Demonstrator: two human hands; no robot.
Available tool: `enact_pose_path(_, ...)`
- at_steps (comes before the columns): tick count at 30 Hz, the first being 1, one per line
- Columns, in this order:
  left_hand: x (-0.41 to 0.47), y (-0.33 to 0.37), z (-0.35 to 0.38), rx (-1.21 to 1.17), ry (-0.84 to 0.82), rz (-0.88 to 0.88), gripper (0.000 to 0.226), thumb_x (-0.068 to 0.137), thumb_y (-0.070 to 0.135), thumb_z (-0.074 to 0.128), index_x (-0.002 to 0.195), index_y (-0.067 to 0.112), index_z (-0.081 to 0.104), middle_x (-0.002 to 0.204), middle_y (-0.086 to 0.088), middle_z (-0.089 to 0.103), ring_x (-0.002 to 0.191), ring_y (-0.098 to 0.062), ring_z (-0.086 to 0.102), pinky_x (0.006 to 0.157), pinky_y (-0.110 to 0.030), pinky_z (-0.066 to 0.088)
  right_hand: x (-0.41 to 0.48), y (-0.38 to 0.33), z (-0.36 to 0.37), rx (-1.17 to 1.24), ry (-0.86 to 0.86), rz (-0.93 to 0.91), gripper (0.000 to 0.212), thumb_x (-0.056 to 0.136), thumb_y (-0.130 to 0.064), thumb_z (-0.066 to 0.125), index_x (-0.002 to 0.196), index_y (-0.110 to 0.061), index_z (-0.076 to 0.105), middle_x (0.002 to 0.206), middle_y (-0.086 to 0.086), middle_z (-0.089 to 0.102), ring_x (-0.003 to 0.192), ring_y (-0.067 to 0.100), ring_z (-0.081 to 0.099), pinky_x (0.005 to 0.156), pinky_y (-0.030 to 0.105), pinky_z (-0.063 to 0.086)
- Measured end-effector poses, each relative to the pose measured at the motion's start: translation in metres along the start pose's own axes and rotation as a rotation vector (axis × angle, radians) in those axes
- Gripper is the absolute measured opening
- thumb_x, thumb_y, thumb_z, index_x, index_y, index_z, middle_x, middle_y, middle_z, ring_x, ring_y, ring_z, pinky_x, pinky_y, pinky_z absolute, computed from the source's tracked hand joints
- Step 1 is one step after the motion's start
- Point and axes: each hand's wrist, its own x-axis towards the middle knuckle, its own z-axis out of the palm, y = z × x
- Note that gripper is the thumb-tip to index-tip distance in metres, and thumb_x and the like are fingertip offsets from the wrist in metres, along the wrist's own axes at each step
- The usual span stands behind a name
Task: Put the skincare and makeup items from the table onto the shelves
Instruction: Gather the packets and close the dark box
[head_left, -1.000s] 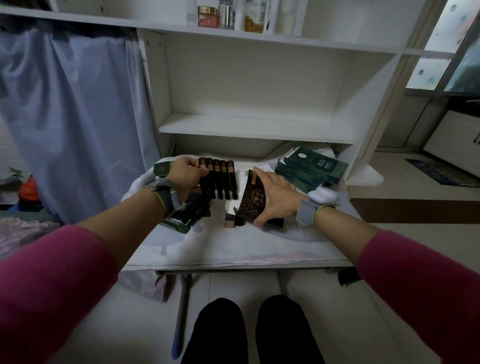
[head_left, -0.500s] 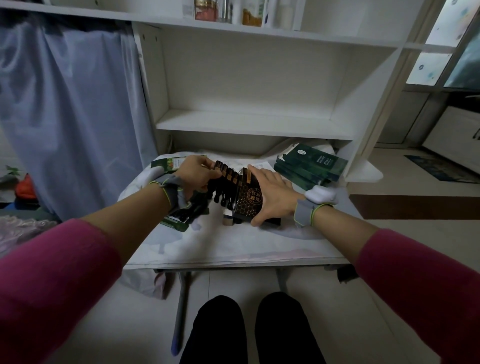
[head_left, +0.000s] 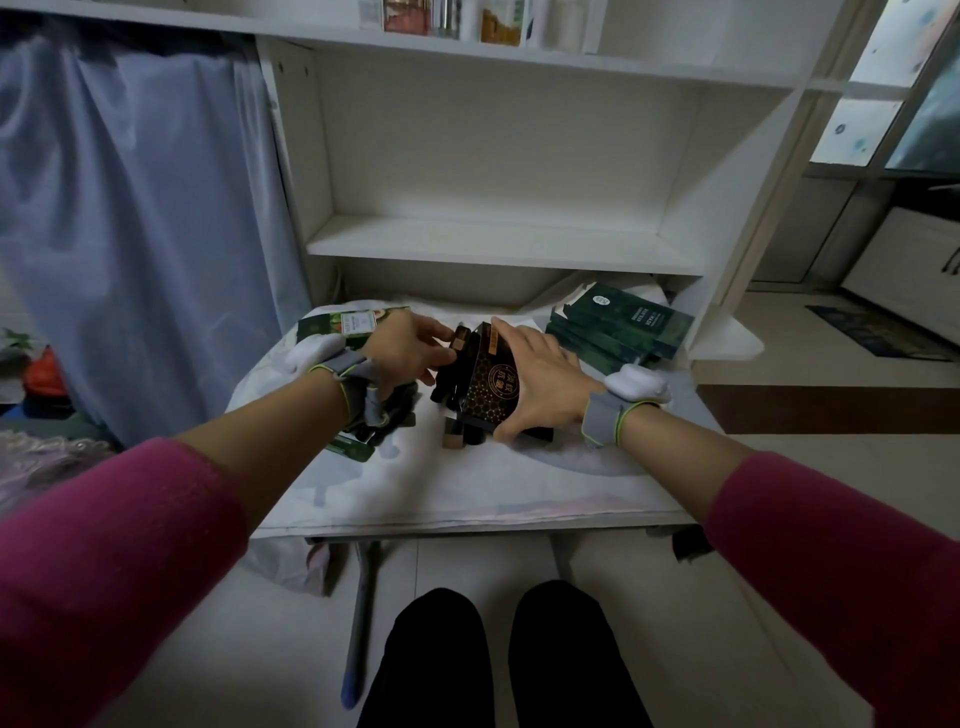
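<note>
Both hands work at the centre of the table. Right hand grips the black box with the gold pattern: fingers over its far edge, thumb at the near corner. The box is tilted up off the cloth. Left hand is just left of it, fingers curled on the dark tubes, which touch the box. Their number is unclear in the dim view. Green boxes are stacked far right on the table. The lower shelf lies beyond, with jars on the top shelf.
</note>
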Motion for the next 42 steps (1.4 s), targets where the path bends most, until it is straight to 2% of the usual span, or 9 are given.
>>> enact_pose_path(5, 0.003, -0.004, 0.001, 0.044, 0.051, -0.008, 0.023, 0.080, -0.002, 0.071, 0.100, 0.003, 0.060, 0.072, -0.006, 0.063, 0.058, -0.023, 0.060, 0.066, -0.040, 0.058, 0.003, -0.005, 0.001, 0.018, 0.004, -0.015, 0.136, 0.050, -0.048, 0.084, 0.152, -0.029, -0.004, 0.153, 0.002, 0.019, 0.141, 0.026, 0.015, 0.111, 0.050, 0.024)
enact_pose_path(10, 0.006, -0.007, 0.000, 0.247, 0.091, 0.057, 0.020, 0.074, 0.009, 0.079, 0.086, 0.013, 0.063, 0.077, 0.001, 0.063, 0.068, -0.012, 0.058, 0.058, -0.019, 0.046, 0.008, -0.011, 0.001, 0.050, 0.025, -0.017, 0.135, 0.049, -0.049, 0.084, 0.152, -0.029, -0.001, 0.153, 0.002, 0.019, 0.142, 0.026, 0.015, 0.111, 0.050, 0.024)
enact_pose_path(15, 0.011, -0.023, -0.016, 0.282, 0.236, -0.017, 0.009, 0.081, 0.019, 0.073, 0.083, 0.013, 0.068, 0.085, -0.007, 0.067, 0.079, -0.022, 0.062, 0.072, -0.029, 0.049, 0.011, -0.003, 0.001, 0.010, 0.014, 0.033, 0.134, 0.050, -0.050, 0.083, 0.152, -0.028, 0.000, 0.151, 0.002, 0.019, 0.139, 0.027, 0.017, 0.110, 0.051, 0.024)
enact_pose_path(19, 0.013, -0.046, -0.027, 0.563, 0.112, -0.182, 0.032, 0.078, 0.025, 0.075, 0.102, 0.006, 0.068, 0.107, -0.013, 0.066, 0.098, -0.031, 0.061, 0.084, -0.032, 0.049, 0.012, 0.002, 0.004, -0.020, -0.002, 0.043, 0.133, 0.050, -0.051, 0.083, 0.152, -0.026, 0.001, 0.151, 0.003, 0.020, 0.139, 0.028, 0.017, 0.109, 0.050, 0.025)
enact_pose_path(22, 0.014, -0.063, -0.028, 0.735, 0.045, -0.310, 0.062, 0.066, 0.046, 0.079, 0.113, 0.012, 0.058, 0.115, -0.014, 0.062, 0.102, -0.032, 0.058, 0.093, -0.041, 0.049, 0.012, 0.004, 0.007, -0.029, -0.006, 0.040, 0.132, 0.050, -0.052, 0.082, 0.152, -0.026, 0.001, 0.151, 0.003, 0.020, 0.139, 0.028, 0.017, 0.110, 0.050, 0.025)
enact_pose_path(25, 0.013, -0.069, -0.027, 0.764, 0.011, -0.354, 0.086, 0.063, 0.050, 0.082, 0.131, 0.012, 0.046, 0.124, -0.015, 0.056, 0.110, -0.033, 0.055, 0.097, -0.044, 0.048, 0.012, 0.005, 0.008, -0.030, -0.012, 0.040, 0.133, 0.051, -0.052, 0.082, 0.152, -0.025, 0.001, 0.152, 0.003, 0.018, 0.140, 0.028, 0.016, 0.110, 0.050, 0.023)
enact_pose_path(29, 0.013, -0.071, -0.030, 0.757, -0.003, -0.375, 0.091, 0.060, 0.046, 0.085, 0.132, 0.010, 0.044, 0.125, -0.017, 0.053, 0.110, -0.034, 0.055, 0.097, -0.045, 0.048, 0.014, 0.007, 0.008, -0.023, -0.011, 0.045, 0.134, 0.050, -0.053, 0.083, 0.152, -0.026, 0.001, 0.153, 0.005, 0.018, 0.141, 0.028, 0.014, 0.111, 0.051, 0.023)
enact_pose_path(35, 0.014, -0.076, -0.034, 0.665, -0.011, -0.384, 0.086, 0.055, 0.043, 0.088, 0.125, 0.011, 0.051, 0.113, -0.011, 0.063, 0.099, -0.029, 0.061, 0.092, -0.042, 0.052, 0.012, 0.008, 0.009, -0.018, -0.006, 0.048, 0.133, 0.051, -0.051, 0.083, 0.152, -0.025, 0.001, 0.153, 0.004, 0.018, 0.142, 0.028, 0.014, 0.112, 0.050, 0.022)
enact_pose_path(42, 0.013, -0.062, -0.038, 0.504, 0.054, -0.398, 0.039, 0.071, 0.015, 0.080, 0.104, 0.000, 0.065, 0.093, -0.016, 0.068, 0.084, -0.032, 0.066, 0.079, -0.040, 0.058, 0.012, 0.008, 0.007, -0.015, -0.008, 0.054, 0.133, 0.051, -0.052, 0.083, 0.152, -0.026, 0.001, 0.152, 0.004, 0.019, 0.141, 0.028, 0.014, 0.111, 0.050, 0.023)
